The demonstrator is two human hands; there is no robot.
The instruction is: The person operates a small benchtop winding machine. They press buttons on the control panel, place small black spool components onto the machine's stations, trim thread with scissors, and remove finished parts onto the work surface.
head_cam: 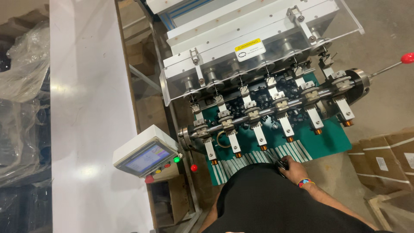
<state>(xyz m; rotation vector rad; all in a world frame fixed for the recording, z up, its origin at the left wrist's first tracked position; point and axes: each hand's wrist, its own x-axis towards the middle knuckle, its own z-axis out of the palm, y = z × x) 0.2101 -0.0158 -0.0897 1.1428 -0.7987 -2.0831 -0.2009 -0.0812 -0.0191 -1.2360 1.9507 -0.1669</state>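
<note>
Right hand [292, 167] at the near edge of the green rubber bench mat [332, 140], fingers curled round a small dark part [281, 164]. Left hand out of view. Above the mat, a steel winding shaft [276, 110] carrying white fixture arms with copper-wound coils [290, 139]. Risks, likely: fingers or the beaded wristband [305, 183] snagging on an arm; the dark part slipping among loose black pieces beneath the shaft.

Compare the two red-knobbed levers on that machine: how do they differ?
The right lever is long, with a thin metal rod sticking out past the machine, up high. The left lever is short and low, below the control panel. Both end in a round red ball, one at each end of the shaft.
</note>
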